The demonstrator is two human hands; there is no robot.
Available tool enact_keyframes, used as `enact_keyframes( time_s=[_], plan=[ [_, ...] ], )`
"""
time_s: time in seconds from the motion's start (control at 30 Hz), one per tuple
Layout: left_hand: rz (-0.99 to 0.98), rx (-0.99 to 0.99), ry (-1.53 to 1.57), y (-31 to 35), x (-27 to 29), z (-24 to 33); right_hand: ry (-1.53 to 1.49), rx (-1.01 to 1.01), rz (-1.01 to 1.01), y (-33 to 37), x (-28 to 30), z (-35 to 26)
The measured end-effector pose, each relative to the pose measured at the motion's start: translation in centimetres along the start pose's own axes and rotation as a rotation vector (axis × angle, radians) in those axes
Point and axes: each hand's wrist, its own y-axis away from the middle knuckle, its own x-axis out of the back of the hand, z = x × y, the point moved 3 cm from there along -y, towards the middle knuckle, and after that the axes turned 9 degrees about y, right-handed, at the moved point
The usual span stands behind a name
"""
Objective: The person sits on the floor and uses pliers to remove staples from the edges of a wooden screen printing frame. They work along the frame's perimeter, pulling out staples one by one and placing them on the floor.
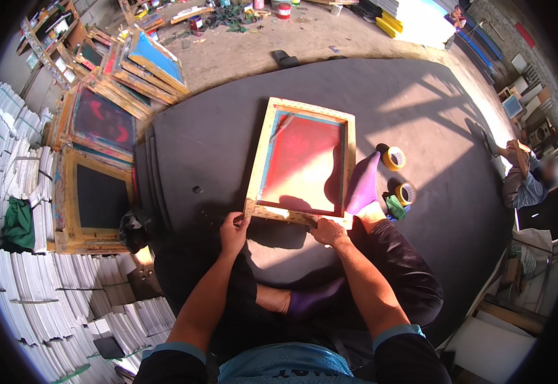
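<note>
A silk-screen frame (258, 163) with wooden bars and a red mesh (301, 153) is tilted in front of me over the dark mat stack. Blue-green strips line its inner edges. My left hand (233, 234) is closed on the near left corner of the wood. At the near bar, toward its right end, my right hand (330, 232) is closed round a small dark, thin tool (309, 220), whose kind I cannot make out. Right of the frame lie two yellow tape rolls (394, 159) and a green cloth (395, 207). My purple-socked foot (363, 185) is beside the frame.
The dark mat stack (195, 160) lies under me. More screen frames (77, 246) lean at the left, near bundled white sheets (19, 288). A black plastic bag (134, 230) sits by them. At the right a person (528, 176) sits; paint cans (284, 11) stand far off.
</note>
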Motion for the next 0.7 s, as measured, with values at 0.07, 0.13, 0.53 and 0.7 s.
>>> enact_keyframes(
  time_s=[0.07,0.13,0.53,0.7],
  plan=[
    [-0.005,0.008,0.006,-0.2,-0.3,0.1,-0.012,0.0,-0.018,-0.2,-0.6,0.3],
    [-0.005,0.025,0.019,-0.2,-0.4,0.0,-0.017,-0.025,0.01,-1.0,-2.2,0.7],
    [0.01,0.128,-0.004,-0.3,-0.3,-0.1,-0.11,-0.051,0.079,-1.7,-4.6,-0.2],
    [0.019,0.15,0.019,0.0,-0.4,0.0,-0.13,-0.066,0.073,-1.5,-4.9,0.0]
  ],
)
